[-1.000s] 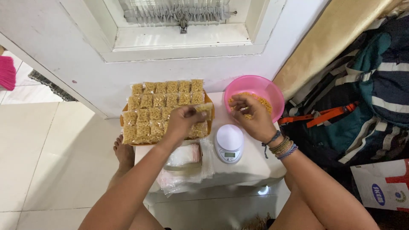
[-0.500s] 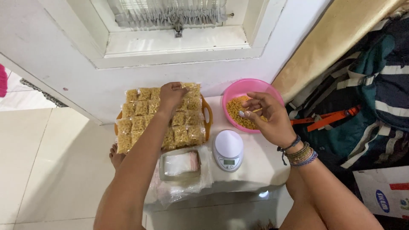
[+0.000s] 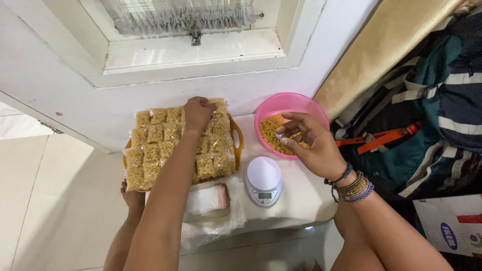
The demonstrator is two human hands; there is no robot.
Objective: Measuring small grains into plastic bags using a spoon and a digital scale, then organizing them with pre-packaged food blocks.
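Note:
My left hand reaches to the far side of an orange tray and grips a small clear packet of yellow pasta at the back row. Several such filled packets cover the tray in rows. My right hand hovers over the near rim of a pink bowl holding loose yellow pasta; its fingers are curled and pinch something small and pale.
A small white digital scale stands on the low white table in front of the bowl. A stack of empty clear bags lies by the tray. A backpack lies at the right, a white door behind.
My left hand has moved from the tray's middle to its far edge. My right hand has drawn back slightly from inside the bowl toward its near rim.

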